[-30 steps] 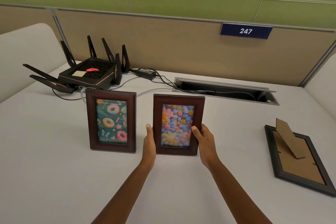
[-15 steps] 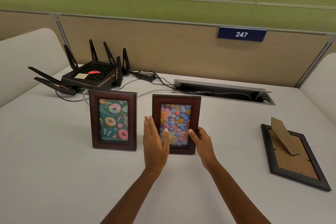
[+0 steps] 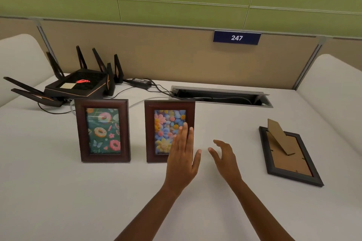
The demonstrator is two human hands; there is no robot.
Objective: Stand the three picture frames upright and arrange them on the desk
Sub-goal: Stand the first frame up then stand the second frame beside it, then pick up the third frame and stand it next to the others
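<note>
Two brown wooden frames stand upright side by side on the white desk: the doughnut picture frame on the left and the flower picture frame to its right. My left hand hovers flat and open in front of the flower frame's lower right corner, hiding that corner. My right hand is open with curled fingers, a little right of the flower frame and apart from it. A black frame lies face down at the right, its cardboard stand sticking up.
A black router with several antennas sits at the back left, with a power brick and cables running to an open cable slot at the back. A beige partition with a "247" sign closes the desk's far side.
Both hands have let go of the flower frame, which now stands by itself. The left hand crossed in front of it to the right; the right hand drew away rightward.
</note>
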